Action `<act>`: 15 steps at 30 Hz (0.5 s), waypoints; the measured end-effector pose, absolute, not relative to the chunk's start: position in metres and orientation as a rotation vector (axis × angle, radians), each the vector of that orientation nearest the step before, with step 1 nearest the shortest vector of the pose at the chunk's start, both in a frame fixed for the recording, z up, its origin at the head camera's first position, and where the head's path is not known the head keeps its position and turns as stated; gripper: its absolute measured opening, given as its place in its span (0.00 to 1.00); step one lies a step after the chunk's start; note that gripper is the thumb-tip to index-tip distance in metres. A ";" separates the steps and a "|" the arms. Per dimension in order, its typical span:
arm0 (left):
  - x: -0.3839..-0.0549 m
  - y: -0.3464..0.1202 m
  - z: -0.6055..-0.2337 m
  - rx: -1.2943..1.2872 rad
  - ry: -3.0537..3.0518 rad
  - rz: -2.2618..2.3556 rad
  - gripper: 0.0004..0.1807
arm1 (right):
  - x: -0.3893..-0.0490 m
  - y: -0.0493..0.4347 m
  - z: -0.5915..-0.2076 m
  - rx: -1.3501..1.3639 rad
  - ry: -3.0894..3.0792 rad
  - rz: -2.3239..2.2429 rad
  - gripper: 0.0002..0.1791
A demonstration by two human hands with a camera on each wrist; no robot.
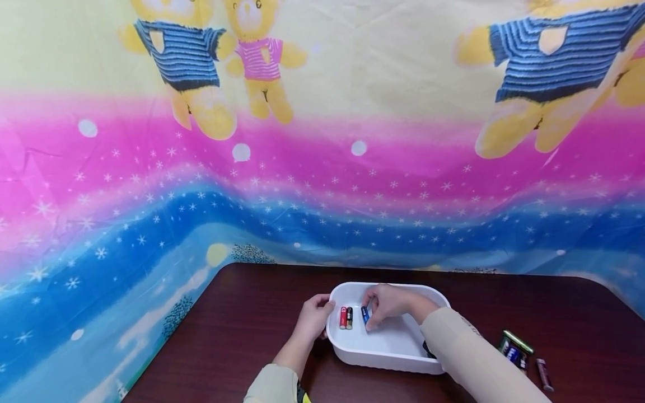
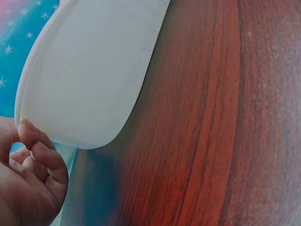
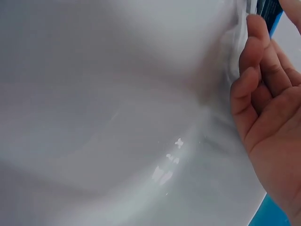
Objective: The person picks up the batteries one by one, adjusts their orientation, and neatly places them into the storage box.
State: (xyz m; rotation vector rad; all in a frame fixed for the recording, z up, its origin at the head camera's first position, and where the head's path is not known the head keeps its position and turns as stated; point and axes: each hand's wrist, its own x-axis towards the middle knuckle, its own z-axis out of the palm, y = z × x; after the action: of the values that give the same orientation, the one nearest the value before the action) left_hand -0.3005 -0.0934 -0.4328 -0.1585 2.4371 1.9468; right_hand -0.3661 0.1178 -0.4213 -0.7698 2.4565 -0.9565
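Note:
A white plastic tub (image 1: 388,358) with rounded corners stands on the dark wooden table. My left hand (image 1: 313,319) grips its left rim; the left wrist view shows the fingers (image 2: 40,141) curled at the tub's edge. Inside the tub, my right hand (image 1: 385,305) pinches a blue battery (image 1: 365,316) between thumb and fingers, close over the tub floor. To the left of it, a red battery (image 1: 343,318) and a black-and-gold battery (image 1: 350,318) lie side by side. In the right wrist view only a sliver of the blue battery (image 3: 270,14) shows past the fingers.
On the table right of the tub lies a group of several batteries (image 1: 515,350), with a dark red battery (image 1: 544,375) lying apart from them. A dark item (image 1: 428,351) in the tub is partly hidden by the right sleeve. A patterned cloth (image 1: 322,168) hangs behind the table.

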 end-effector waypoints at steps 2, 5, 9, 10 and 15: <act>-0.301 -0.094 -0.434 -0.155 2.441 1.946 0.16 | -0.366 0.116 -0.423 -0.802 2.469 -0.954 0.25; -0.300 -0.094 -0.435 -0.148 2.440 1.950 0.15 | -0.365 0.113 -0.424 -0.828 2.481 -0.954 0.25; -0.300 -0.094 -0.435 -0.130 2.443 1.959 0.15 | -0.365 0.109 -0.425 -0.851 2.499 -0.933 0.25; -0.300 -0.094 -0.434 -0.132 2.442 1.958 0.15 | -0.364 0.108 -0.424 -0.851 2.505 -0.923 0.24; -0.301 -0.093 -0.434 -0.141 2.439 1.946 0.15 | -0.365 0.105 -0.425 -0.890 2.550 -0.869 0.25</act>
State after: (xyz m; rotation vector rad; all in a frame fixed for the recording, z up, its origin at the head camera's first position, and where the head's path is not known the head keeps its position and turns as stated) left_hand -0.3005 -0.0927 -0.4337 -0.1415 2.4395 1.9458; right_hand -0.3646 0.1046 -0.4247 -0.8897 2.5501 -0.8687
